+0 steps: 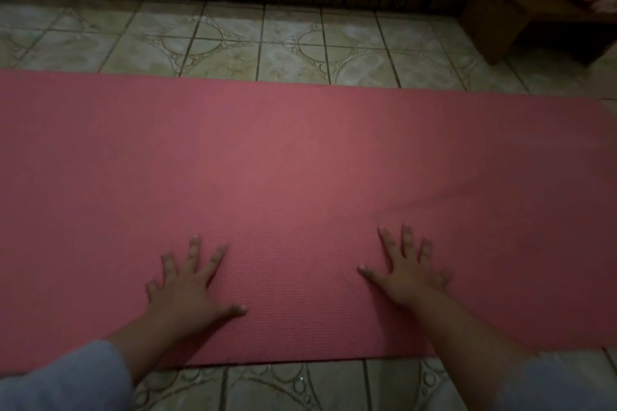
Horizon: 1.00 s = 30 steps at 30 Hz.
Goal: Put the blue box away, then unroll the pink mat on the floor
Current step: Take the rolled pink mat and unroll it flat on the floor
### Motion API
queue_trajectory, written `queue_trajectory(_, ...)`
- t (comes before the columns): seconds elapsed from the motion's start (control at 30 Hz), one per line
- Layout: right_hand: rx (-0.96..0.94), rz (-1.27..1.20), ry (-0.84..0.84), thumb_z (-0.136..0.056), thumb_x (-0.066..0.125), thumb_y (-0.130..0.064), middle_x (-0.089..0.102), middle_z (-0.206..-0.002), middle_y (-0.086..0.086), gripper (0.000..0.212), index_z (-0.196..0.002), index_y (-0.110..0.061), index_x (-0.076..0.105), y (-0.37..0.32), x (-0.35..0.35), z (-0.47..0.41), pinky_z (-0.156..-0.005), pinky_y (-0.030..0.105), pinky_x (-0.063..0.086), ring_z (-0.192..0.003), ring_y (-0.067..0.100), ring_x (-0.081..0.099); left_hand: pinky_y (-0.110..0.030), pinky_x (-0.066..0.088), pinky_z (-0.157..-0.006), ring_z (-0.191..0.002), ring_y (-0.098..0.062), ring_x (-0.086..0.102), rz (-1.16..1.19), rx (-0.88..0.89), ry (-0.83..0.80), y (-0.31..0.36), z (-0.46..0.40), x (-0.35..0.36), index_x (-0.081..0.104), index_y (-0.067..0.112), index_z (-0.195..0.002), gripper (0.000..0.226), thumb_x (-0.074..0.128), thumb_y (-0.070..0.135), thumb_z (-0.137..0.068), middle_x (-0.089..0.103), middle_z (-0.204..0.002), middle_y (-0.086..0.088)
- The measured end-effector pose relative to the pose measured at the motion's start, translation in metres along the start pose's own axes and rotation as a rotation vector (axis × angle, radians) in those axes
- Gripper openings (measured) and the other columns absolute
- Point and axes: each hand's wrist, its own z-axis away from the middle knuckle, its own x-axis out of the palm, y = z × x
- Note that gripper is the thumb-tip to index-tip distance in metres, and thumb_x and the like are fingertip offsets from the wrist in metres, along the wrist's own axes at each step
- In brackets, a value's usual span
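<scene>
Both hands flat, fingers spread wide, palms down, holding nothing: left hand (190,287) and right hand (405,269) press the mat (300,160) near its front edge. Mat lies unrolled on the floor (233,43), running L to R under both hands

Two bare forearms show, each ending in a hand without rings or watch: left hand (192,284), right hand (409,272). Loose pale grey-blue sleeves, left sleeve (63,377) and right sleeve (564,384), are pushed up the forearms.
</scene>
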Motion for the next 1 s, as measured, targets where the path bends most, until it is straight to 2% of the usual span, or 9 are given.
queue_trajectory(0.07,-0.026,0.021,0.031,-0.067,0.027,-0.089,-0.033,-0.155,-0.009,0.094,-0.142,-0.054,-0.018,0.006,0.01,0.006,-0.111,0.069,0.002,-0.146,0.027,-0.022,-0.063,0.012,-0.113,-0.144,-0.04,-0.016,-0.001,-0.006,0.002,-0.004,0.0,0.0,-0.03,0.05,-0.129,0.126,0.035,0.098,-0.032,-0.035,-0.151,0.01)
queue_trajectory(0.13,-0.028,-0.003,0.072,-0.067,0.025,-0.089,-0.032,-0.156,-0.007,0.093,-0.143,-0.053,-0.017,0.014,0.017,0.011,-0.112,0.067,0.0,-0.146,0.025,-0.022,-0.064,0.012,-0.112,-0.144,-0.039,-0.017,-0.011,-0.004,0.007,-0.007,-0.002,0.0,-0.03,0.054,-0.126,0.123,0.035,0.098,-0.031,-0.037,-0.148,0.012)
queue_trajectory(0.3,-0.001,-0.004,0.074,-0.063,0.025,-0.092,-0.032,-0.156,-0.009,0.097,-0.142,-0.053,-0.016,0.021,0.016,0.012,-0.11,0.068,-0.001,-0.146,0.024,-0.022,-0.066,0.013,-0.111,-0.144,-0.041,-0.016,-0.011,0.004,0.005,-0.005,-0.006,0.002,-0.025,0.054,-0.133,0.118,0.049,0.091,-0.048,-0.04,-0.143,0.013)
queue_trajectory(0.47,-0.001,0.002,0.107,-0.066,0.028,-0.09,-0.025,-0.158,-0.009,0.094,-0.144,-0.054,-0.011,0.021,0.004,-0.004,-0.11,0.069,0.003,-0.147,0.024,-0.018,-0.066,0.017,-0.11,-0.144,-0.044,-0.011,-0.057,-0.01,0.011,0.006,-0.02,-0.01,-0.017,0.054,-0.139,0.116,0.049,0.09,-0.05,-0.029,-0.155,0.009)
queue_trajectory(0.63,0.006,0.014,0.087,-0.067,0.029,-0.089,-0.023,-0.159,-0.009,0.094,-0.144,-0.054,-0.009,0.024,-0.022,-0.032,-0.111,0.069,0.004,-0.148,0.025,-0.016,-0.068,0.017,-0.109,-0.143,-0.045,-0.011,-0.046,0.002,0.012,0.028,-0.043,-0.027,-0.016,0.054,-0.14,0.115,0.049,0.09,-0.051,-0.026,-0.157,0.007)
queue_trajectory(0.8,-0.011,-0.055,0.058,-0.074,0.044,-0.079,-0.021,-0.16,-0.005,0.091,-0.146,-0.052,-0.003,0.004,-0.038,-0.038,-0.111,0.068,0.009,-0.148,0.028,-0.012,-0.068,0.016,-0.109,-0.144,-0.044,-0.013,-0.02,0.006,-0.006,0.039,-0.055,-0.037,-0.016,0.052,-0.141,0.115,0.048,0.09,-0.053,-0.028,-0.156,0.005)
queue_trajectory(0.9,-0.12,-0.065,0.002,-0.065,0.053,-0.081,-0.023,-0.159,-0.006,0.097,-0.143,-0.058,-0.001,-0.015,-0.028,-0.03,-0.108,0.071,0.001,-0.146,0.031,-0.018,-0.07,0.015,-0.108,-0.145,-0.037,-0.015,0.04,0.024,0.017,0.045,-0.06,-0.039,-0.013,0.051,-0.142,0.116,0.048,0.09,-0.051,-0.027,-0.156,0.007)
queue_trajectory(1.0,-0.105,-0.042,-0.016,-0.061,0.061,-0.079,-0.025,-0.158,-0.008,0.103,-0.141,-0.062,-0.003,-0.022,-0.029,-0.031,-0.106,0.073,0.002,-0.146,0.033,-0.02,-0.07,0.012,-0.109,-0.146,-0.032,-0.015,-0.005,0.078,0.029,0.058,-0.068,-0.042,-0.012,0.045,-0.145,0.12,0.055,0.085,-0.054,-0.027,-0.156,0.007)
